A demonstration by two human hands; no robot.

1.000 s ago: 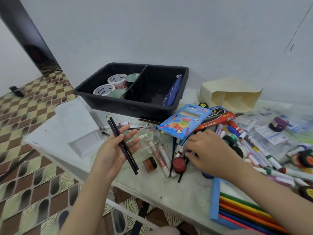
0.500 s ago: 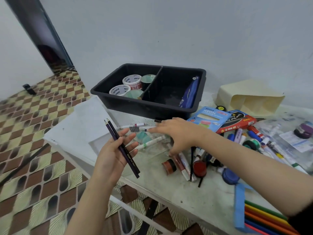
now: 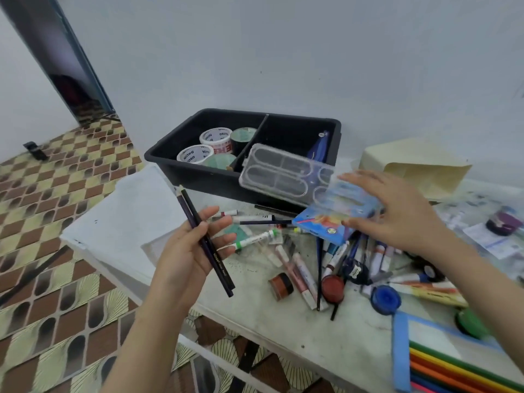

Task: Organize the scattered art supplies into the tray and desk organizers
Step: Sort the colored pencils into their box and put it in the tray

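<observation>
Worn white tabletop, cluttered toward 3 o'clock. Left hand grips two pencils, tips toward 11 o'clock. Right hand pinches clear case overhanging black tray front wall; open room at 9 o'clock.

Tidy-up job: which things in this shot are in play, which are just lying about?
In play: two dark pencils in the left grip; clear plastic case in the right grip; black tray with tape rolls; paint tubes; blue box; cream container.
Lying about: white sheet on the table corner; black object on the floor.
</observation>
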